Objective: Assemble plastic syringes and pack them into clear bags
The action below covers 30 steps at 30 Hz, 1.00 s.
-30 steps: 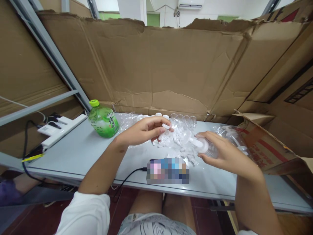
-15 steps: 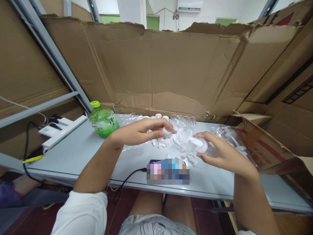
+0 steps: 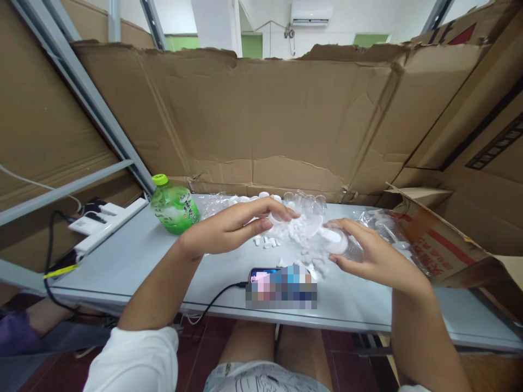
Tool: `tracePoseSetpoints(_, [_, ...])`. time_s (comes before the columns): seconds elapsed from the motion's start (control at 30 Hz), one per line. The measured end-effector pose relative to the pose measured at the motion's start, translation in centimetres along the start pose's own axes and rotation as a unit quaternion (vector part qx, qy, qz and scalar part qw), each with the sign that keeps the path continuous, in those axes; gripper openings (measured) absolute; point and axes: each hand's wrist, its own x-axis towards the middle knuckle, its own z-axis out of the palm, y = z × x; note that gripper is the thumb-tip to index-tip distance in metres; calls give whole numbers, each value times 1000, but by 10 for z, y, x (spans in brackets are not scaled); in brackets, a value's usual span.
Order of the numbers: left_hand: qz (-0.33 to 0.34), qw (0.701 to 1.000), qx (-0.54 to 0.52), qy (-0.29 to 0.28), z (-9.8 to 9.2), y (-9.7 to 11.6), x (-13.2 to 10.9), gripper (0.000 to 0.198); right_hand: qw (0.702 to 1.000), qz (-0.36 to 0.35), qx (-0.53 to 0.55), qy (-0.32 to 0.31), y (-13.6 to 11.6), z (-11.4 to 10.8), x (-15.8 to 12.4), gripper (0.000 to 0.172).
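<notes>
My right hand is wrapped around a stack of clear ribbed plastic cups, laid on its side with the mouth toward the left. A white piece shows at the mouth of the stack. Opposite it, my left hand has thumb and fingers curled about a clear plastic cup, blurred and partly hidden by the fingers. Beneath and between both hands lies a heap of small white pieces on the grey table. More clear cups and white round lids stand behind it.
A green bottle stands at the left, near a white power strip. A phone with a cable lies at the front. Plastic bags and an open cardboard box are at the right; a cardboard wall rises behind.
The view has shifted slightly. My left fingers have moved a little to the right, closer to the stack, while my right hand keeps its hold on the cups.
</notes>
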Motion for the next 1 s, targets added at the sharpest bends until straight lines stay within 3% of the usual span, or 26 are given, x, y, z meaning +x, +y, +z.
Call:
tracePoseSetpoints(0.2, [-7, 994, -72, 80, 9, 0, 1, 23, 1000, 2, 9, 8, -2, -2, -2, 41])
tracePoseSetpoints(0.47, [20, 989, 146, 34, 0, 13, 8, 23, 1000, -11, 20, 16, -3, -2, -4, 41])
tracePoseSetpoints(0.63, [32, 990, 130, 37, -1, 10, 15, 31, 999, -17, 28, 25, -2, 0, -2, 41])
tracePoseSetpoints(0.77, [43, 983, 76, 162, 2, 9, 17, 27, 996, -10, 65, 53, 4, 5, 0, 42])
tracePoseSetpoints(0.9, [38, 939, 64, 336, 4, 0, 17, 17, 979, 20, 160, 122, 15, 13, 3, 44])
tracePoseSetpoints(1.0, [-21, 935, 59, 348, 9, -19, 17, 17, 959, 56, 226, 163, 22, 18, 8, 42])
